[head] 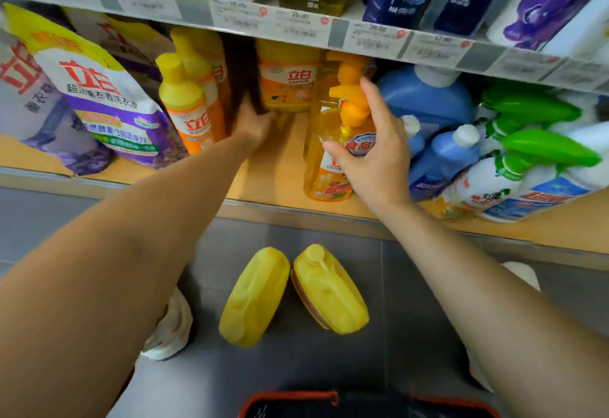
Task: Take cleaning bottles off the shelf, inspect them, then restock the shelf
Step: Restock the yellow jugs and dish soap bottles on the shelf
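A clear pump bottle [324, 167] of orange liquid with an orange pump stands upright near the front of the wooden shelf [270, 170]. The right hand [379, 153] holds it at the neck and shoulder. Behind it to the left, an orange-labelled jug [286, 81] stands at the back. Further left, two slim yellow-capped bottles [188, 104] stand one behind the other, leaning slightly. On the grey floor [412, 285] below, the left floor jug [253, 295] and right floor jug [333, 292], both yellow, lie on their sides, touching. The right one's cap points toward the shelf.

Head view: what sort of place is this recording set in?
Probably a shop's cleaning-products aisle: price labels line the shelf edge, and yellow detergent bottles and blue bottles stand in repeated rows.
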### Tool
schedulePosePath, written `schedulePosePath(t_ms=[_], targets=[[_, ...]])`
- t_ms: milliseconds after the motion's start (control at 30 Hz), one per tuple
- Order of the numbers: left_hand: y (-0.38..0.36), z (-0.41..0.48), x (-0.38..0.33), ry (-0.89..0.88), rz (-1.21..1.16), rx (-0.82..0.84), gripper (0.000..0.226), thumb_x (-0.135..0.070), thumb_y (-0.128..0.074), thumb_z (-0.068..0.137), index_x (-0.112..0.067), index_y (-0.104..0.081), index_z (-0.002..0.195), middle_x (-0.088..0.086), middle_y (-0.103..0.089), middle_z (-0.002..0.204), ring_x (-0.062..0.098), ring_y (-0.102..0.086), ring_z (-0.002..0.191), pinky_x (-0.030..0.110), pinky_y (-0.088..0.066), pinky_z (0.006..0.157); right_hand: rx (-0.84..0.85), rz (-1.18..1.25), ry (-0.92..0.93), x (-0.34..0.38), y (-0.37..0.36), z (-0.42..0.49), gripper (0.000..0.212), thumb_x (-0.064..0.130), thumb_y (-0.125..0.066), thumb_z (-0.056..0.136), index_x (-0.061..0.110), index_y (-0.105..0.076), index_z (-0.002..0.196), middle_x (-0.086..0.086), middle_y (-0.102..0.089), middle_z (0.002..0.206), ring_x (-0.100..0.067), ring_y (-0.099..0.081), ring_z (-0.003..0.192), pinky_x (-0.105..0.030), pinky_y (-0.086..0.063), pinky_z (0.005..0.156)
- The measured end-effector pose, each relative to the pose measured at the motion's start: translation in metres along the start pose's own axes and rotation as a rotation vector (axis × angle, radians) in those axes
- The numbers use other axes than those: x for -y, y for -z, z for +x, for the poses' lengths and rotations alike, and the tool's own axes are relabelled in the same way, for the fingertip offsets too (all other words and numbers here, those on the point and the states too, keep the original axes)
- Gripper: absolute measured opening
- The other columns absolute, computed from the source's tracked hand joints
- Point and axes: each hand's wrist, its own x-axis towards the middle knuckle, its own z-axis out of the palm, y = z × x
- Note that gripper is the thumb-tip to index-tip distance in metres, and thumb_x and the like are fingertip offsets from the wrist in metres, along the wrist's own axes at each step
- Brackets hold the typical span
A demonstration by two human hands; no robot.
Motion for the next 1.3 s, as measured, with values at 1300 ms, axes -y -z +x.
schedulePosePath(t_ms=[1300], targets=[[0.008, -0.127, 0.032, -0.153, 0.118, -0.338, 0.075, -0.056, -0.080, 0.064, -0.024, -0.050, 0.126, -0.004, -0.068, 0.118, 0.024, -0.065, 0.109, 0.035, -0.050, 0.081, 0.030, 0.031, -0.056, 0.004, 0.002, -0.003, 0.087, 0.039, -0.083, 0.078, 0.027, -0.037, 0.151, -0.001, -0.059, 0.129, -0.023, -0.052, 0.121, -0.045, -0.047, 0.102]])
